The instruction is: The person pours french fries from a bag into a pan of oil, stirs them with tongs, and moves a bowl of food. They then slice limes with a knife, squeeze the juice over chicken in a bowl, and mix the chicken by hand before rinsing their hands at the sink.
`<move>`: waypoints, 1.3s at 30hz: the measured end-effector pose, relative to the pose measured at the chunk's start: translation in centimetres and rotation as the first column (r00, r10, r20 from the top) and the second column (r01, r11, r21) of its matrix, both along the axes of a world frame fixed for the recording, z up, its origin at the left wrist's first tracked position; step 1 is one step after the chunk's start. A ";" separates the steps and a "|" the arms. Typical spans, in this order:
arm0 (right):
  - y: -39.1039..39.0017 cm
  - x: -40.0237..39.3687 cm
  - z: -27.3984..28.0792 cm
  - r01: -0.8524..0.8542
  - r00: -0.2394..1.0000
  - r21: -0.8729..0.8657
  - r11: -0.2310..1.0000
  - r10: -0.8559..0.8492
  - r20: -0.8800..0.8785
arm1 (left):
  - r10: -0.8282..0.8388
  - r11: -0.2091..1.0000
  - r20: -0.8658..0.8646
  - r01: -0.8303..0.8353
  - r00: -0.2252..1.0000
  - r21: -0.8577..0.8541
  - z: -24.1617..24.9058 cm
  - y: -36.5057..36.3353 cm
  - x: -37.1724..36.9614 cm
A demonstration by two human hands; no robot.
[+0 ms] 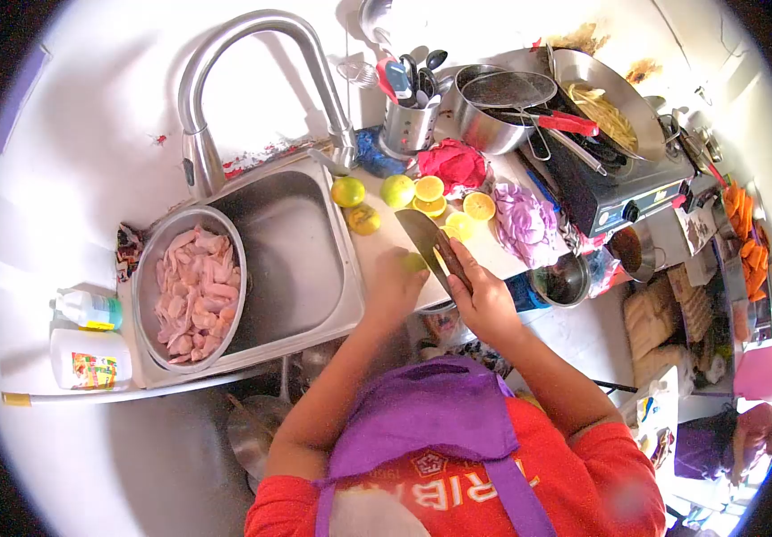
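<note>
My right hand [482, 295] is closed round the handle of a broad dark-bladed knife [422, 234], its blade pointing up and left over the counter. Beside it, my left hand [390, 285] has its fingers closed on a green-skinned orange [415, 262], mostly hidden by the fingers. The knife is close to this fruit. Just beyond the blade lie cut orange halves [479, 207] with yellow-orange flesh. Whole greenish oranges [347, 191] rest by the sink edge.
A bowl of raw chicken pieces [193, 295] stands at the left end of the steel sink [292, 259]. A purple cloth [525, 224] and a red cloth [454, 166] lie on the counter. At the right, a gas stove [623, 201] carries a wide pan [614, 98].
</note>
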State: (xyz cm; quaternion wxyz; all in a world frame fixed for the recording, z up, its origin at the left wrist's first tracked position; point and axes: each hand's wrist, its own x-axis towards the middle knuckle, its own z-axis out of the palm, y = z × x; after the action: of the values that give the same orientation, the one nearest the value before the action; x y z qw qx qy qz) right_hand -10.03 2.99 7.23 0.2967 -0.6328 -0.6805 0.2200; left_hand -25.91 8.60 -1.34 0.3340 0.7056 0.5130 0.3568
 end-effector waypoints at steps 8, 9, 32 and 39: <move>-0.1 -0.3 0.9 -0.020 1.000 0.036 0.999 0.021 -0.010 | -0.001 0.988 0.030 -0.004 1.000 0.156 -1.9 -0.2 0.1; -0.1 -0.3 1.3 -0.014 1.000 0.008 1.000 0.014 0.000 | 0.013 0.988 0.050 -0.021 0.999 0.150 -2.1 0.0 0.2; 0.7 -1.6 3.1 -0.047 0.987 -0.127 0.991 0.066 0.149 | 0.178 0.984 0.379 -0.158 0.908 -0.083 -1.1 -0.2 0.1; 2.8 -3.0 3.2 -0.093 0.981 -0.085 0.992 0.106 0.160 | 0.153 0.988 0.410 -0.138 0.899 -0.066 -2.0 0.0 -0.5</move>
State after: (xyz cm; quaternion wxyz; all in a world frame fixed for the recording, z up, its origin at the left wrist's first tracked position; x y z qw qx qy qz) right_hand -13.04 5.78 10.44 0.2035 -0.6249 -0.7245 0.2077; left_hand -26.43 8.65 -3.33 0.4198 0.5678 0.4879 0.5131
